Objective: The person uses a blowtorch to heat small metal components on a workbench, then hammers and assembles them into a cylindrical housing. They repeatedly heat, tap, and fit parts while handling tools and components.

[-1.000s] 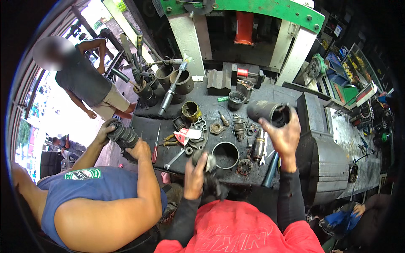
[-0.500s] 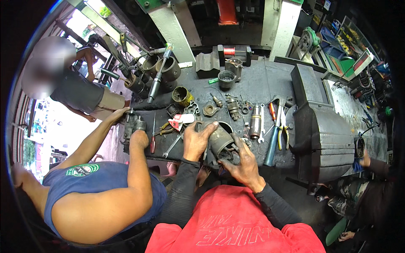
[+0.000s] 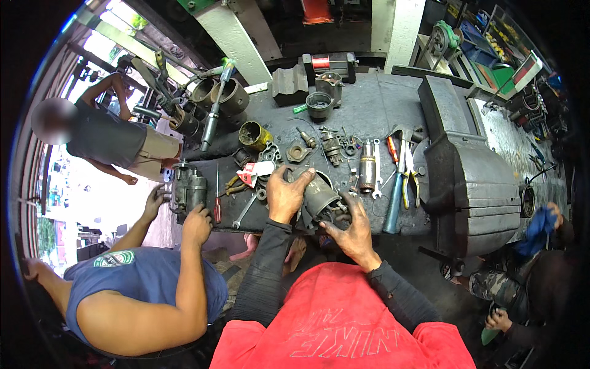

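A dark cylindrical motor housing (image 3: 321,198) is held at the bench's front edge between both my hands. My left hand (image 3: 285,195) is closed round its left side, thumb along the top. My right hand (image 3: 352,229) grips the lower right end, fingers near a small fitting there; part of that end is hidden. Just beyond lie a gear shaft (image 3: 332,147), a flanged metal piece (image 3: 298,152) and a motor armature (image 3: 367,166). Beside the armature are a spanner (image 3: 377,169), a blue-handled hammer (image 3: 398,190) and yellow-handled pliers (image 3: 412,184).
A large grey bench vise (image 3: 470,190) stands to the right. At left, a co-worker in blue (image 3: 147,277) handles another motor unit (image 3: 189,187). A red screwdriver (image 3: 217,206), a spanner (image 3: 244,212) and a yellow can (image 3: 254,135) lie between us. Another person (image 3: 104,132) stands farther left.
My hands keep hold of the housing, which has turned slightly. The co-worker's left hand has dropped lower beside the motor unit. At far right, a person's hand has lifted a blue cloth.
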Demonstrator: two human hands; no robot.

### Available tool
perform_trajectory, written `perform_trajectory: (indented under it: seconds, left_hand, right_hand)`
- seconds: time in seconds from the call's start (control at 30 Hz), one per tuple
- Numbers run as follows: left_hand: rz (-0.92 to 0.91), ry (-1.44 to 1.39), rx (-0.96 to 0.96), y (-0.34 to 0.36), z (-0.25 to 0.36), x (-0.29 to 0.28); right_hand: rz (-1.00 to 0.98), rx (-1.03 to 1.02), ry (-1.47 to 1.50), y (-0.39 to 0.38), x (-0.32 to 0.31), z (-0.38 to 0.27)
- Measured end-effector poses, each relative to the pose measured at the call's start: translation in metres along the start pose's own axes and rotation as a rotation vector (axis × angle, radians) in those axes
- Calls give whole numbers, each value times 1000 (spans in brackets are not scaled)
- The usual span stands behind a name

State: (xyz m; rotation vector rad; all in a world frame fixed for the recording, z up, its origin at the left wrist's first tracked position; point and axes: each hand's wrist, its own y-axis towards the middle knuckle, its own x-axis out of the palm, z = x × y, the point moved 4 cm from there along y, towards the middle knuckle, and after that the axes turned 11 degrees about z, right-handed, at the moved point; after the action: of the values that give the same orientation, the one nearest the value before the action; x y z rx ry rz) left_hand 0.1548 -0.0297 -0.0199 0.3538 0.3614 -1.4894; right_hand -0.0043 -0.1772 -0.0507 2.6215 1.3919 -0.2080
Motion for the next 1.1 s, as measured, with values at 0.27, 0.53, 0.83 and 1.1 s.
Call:
perform_trajectory:
  seconds: [0.27, 0.53, 0.83, 1.1]
  left_hand:
    - [85, 23, 111, -5, -2, -4]
    - [123, -16, 121, -7, -3, -1]
    - [124, -14, 181, -9, 4, -5]
    - [64, 172, 220, -10, 4, -14]
  right_hand:
    - [-80, 482, 196, -6, 6, 22]
    - [-154, 319, 166, 0, 8, 36]
    - [-210, 510, 250, -7, 15, 51]
    - [-271, 354, 155, -10, -25, 48]
